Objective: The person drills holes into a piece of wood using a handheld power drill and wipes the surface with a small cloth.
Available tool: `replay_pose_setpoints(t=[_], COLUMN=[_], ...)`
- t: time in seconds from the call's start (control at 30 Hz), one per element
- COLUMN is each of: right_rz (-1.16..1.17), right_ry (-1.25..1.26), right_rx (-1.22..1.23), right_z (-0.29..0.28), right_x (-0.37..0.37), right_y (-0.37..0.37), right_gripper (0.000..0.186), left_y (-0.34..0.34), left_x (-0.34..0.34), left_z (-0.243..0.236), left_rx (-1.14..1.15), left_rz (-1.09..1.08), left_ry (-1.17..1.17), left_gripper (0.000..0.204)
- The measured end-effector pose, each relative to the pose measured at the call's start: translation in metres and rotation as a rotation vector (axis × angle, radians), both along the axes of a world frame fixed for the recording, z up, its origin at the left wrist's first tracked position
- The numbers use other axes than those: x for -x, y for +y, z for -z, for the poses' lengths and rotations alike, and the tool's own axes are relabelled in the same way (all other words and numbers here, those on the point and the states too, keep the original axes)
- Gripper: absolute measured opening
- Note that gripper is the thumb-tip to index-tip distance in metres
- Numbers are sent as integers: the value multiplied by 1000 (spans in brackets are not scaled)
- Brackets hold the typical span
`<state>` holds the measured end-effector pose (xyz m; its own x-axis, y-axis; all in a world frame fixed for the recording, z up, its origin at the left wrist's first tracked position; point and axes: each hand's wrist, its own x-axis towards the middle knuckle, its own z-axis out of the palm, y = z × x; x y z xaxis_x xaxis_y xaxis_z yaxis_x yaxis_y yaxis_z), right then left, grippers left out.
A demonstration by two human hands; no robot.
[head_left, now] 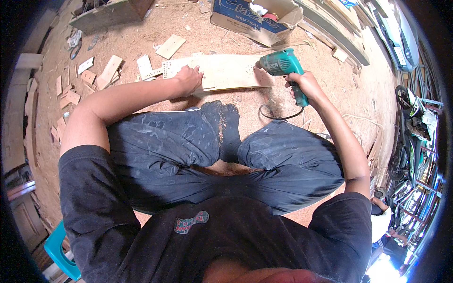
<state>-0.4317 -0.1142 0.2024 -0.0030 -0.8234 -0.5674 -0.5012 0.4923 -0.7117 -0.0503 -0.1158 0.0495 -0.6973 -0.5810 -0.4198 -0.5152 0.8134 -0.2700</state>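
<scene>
Fingers of the right hand (306,84) are wrapped tight round the grip of a teal electric drill (284,67), which is tipped over so its nose points left at the far right end of a pale plywood board (231,71). That end already has a cluster of small holes in it. Left hand (188,79) is spread flat, palm down, pressing on the left part of the same board, holding nothing. The board lies on the sawdust floor (330,80) right in front of the person's crossed legs in dusty dark trousers (188,137), with the dark-socked feet tucked up just beside its near edge. The drill's black cord (273,113) loops on the floor by the right knee. Out past the left hand there's a bunch of small wood offcuts (108,70) scattered about, some with rows of holes. Further back sits an open blue and white cardboard box (255,16), and off to the far right there's a tangle of bicycles (415,132). A teal plastic stool (59,252) pokes in at bottom left.
</scene>
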Motion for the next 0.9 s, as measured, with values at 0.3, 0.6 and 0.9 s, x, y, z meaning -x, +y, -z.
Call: replay_pose_setpoints(t=[0.3, 0.6, 0.9], right_rz=[-10, -25, -26], right_ry=[18, 68, 68], right_rx=[13, -6, -110], right_z=[3, 0, 1], right_x=[3, 1, 7], right_y=[-3, -4, -16], right_gripper=[28, 21, 29], left_y=[0, 0, 3], left_x=[1, 4, 6], left_z=[-2, -10, -11], left_rx=[-30, -49, -28], left_rz=[-23, -20, -16], left_ry=[-15, -45, -76], left_gripper=[55, 56, 53])
